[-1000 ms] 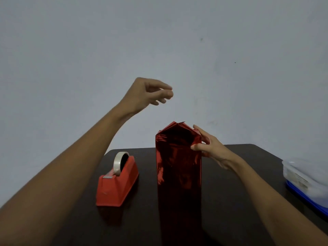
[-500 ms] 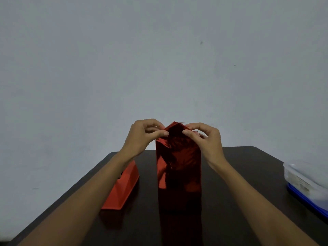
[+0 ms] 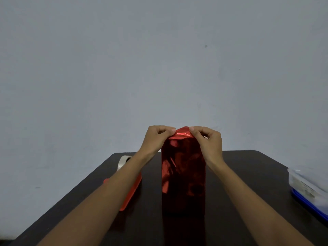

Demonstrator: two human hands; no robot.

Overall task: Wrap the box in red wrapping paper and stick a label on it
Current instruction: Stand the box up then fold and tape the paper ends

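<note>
- Box (image 3: 183, 174) – standing upright on the dark table (image 3: 248, 174), sheathed in shiny red wrapping paper (image 3: 181, 134).
- Pinching the folded paper peak at the box's top left with the left hand (image 3: 156, 139), thumb and fingers clamped on it.
- Pinching the peak at the box's top right with the right hand (image 3: 208, 141) – fingers curled tight on paper.
- Sitting left of the box: red tape dispenser (image 3: 132, 190), partly behind the forearm.
- Lying well right of the box: plastic container (image 3: 308, 187).
</note>
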